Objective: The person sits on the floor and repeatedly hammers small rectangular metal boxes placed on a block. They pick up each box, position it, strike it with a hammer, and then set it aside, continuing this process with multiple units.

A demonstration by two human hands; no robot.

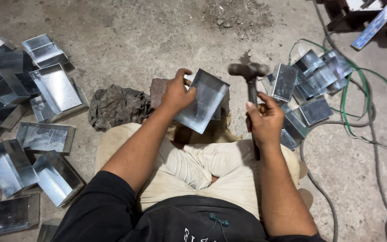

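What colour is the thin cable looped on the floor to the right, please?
Green, seen in the head view: the thin cable loops beside grey cables.

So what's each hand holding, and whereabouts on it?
Left hand grips the sheet-metal box by its upper left edge; right hand holds the hammer around its handle.

The hammer shows its handle only in part: the right hand wraps the middle. The left hand hides one corner of the folded metal box, and that box covers most of the brick behind it. At nine o'clock the stacked metal trays run off the edge; at one o'clock a blue bar is cut off.
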